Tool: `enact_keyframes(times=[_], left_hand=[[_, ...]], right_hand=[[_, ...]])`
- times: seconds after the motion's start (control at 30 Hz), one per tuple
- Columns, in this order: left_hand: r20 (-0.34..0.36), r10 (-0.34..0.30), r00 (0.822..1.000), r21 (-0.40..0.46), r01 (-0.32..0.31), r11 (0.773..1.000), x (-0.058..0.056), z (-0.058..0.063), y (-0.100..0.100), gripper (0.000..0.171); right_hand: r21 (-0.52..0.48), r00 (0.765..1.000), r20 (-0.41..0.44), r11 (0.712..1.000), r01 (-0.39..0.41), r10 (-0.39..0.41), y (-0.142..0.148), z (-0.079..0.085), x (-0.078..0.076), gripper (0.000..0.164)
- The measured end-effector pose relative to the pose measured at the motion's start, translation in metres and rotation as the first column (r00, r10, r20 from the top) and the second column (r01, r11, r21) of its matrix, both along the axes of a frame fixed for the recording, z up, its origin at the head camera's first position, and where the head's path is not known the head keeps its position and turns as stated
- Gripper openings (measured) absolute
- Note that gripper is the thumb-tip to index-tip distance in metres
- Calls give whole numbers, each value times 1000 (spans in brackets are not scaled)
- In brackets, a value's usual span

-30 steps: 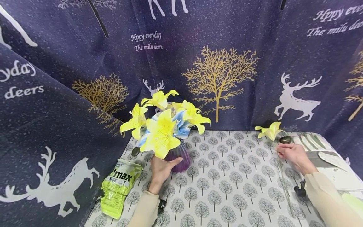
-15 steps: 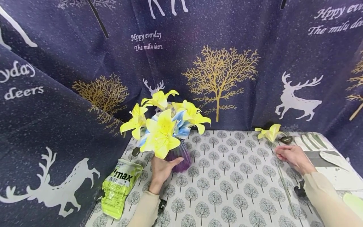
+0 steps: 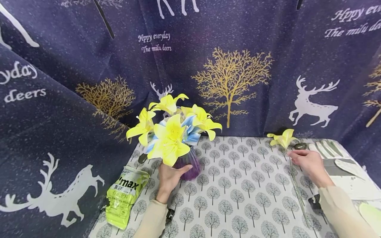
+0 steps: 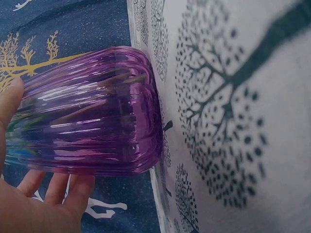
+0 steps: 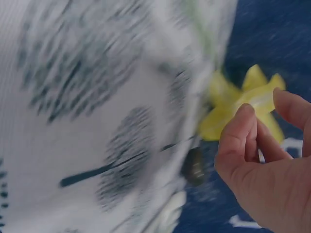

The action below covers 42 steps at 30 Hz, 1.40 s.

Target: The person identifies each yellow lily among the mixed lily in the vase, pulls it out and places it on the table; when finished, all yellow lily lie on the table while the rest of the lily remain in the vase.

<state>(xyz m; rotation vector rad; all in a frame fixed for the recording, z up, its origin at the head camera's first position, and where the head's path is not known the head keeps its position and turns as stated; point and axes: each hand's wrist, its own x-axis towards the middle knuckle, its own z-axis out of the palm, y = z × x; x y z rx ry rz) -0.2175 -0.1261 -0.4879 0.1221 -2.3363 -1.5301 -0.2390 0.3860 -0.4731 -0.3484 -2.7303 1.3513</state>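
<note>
Head view — right hand [image 3: 308, 165] slightly nearer lone lily [image 3: 283, 138].

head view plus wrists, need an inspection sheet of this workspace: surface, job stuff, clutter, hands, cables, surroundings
Surface: pale tree-print tablecloth
Job's things: purple vase holding yellow lilies and blue flowers; single yellow lily apart on the right
Clutter: green bag, dark rounded objects, what look like gloves, pale green item at the right edge
Left hand: grips the purple vase
Right hand: by the single yellow lily, just below its bloom; grip unclear
Cables: nothing seen
Surroundings: dark blue backdrop, deer-and-tree print
</note>
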Motion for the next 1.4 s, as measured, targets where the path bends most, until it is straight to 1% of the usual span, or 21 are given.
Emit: enact_keyframes(times=[0.1,0.17,0.27,0.4,0.5,0.6,0.67,0.77,0.87,0.93,1.03,1.1,1.17,1.23,1.27,1.33,1.4], left_hand=[[14,2,1000,-15,-2,1000,0,0,0,96],[19,4,1000,-21,-4,1000,0,0,0,97],[18,2,1000,-15,-2,1000,0,1,0,97],[16,-4,1000,-10,4,1000,0,0,-1,97],[22,6,1000,-20,-5,1000,0,0,-1,97],[27,9,1000,-15,-9,1000,0,0,1,97],[21,2,1000,-5,-2,1000,0,-1,2,97],[6,-5,1000,4,5,1000,-1,-2,2,97],[-7,3,1000,-2,-3,1000,-2,-2,1,96],[-10,5,1000,1,-5,1000,-1,-2,0,96],[-13,1,1000,-5,-1,1000,-1,-2,-1,96],[-17,7,1000,-11,-7,1000,-1,-1,-2,95],[-32,15,999,-30,-16,999,0,-1,-2,91],[-48,18,999,-45,-20,999,0,-1,-2,86],[-60,17,998,-53,-20,998,0,-1,-2,84],[-74,10,997,-68,-15,998,-1,-1,-1,81],[-80,2,997,-73,-7,997,0,-2,-1,81]], right_hand=[[17,1000,-20,1000,8,-8,-17,14,7,67],[11,999,-46,1000,6,-5,-31,24,12,65],[-31,995,-102,1000,2,-5,-56,38,19,61],[-136,985,-173,990,-32,8,-91,56,31,53],[-178,974,-223,981,-79,37,-118,68,39,46],[-157,957,-279,979,-129,81,-144,78,48,42],[-154,944,-306,973,-174,120,-160,83,53,43],[-173,920,-345,951,-258,186,-184,91,60,38],[-202,889,-391,920,-337,240,-210,99,63,33],[-221,859,-435,893,-391,269,-227,105,64,29],[-221,808,-499,855,-469,314,-255,111,66,26],[-209,775,-527,831,-515,348,-275,114,67,26],[-177,741,-556,817,-549,378,-295,115,66,27],[-143,713,-581,813,-564,393,-313,114,65,29],[-114,694,-600,817,-565,397,-321,113,64,30],[-37,657,-641,839,-543,397,-334,111,62,30],[44,622,-677,866,-498,392,-344,109,59,29]])
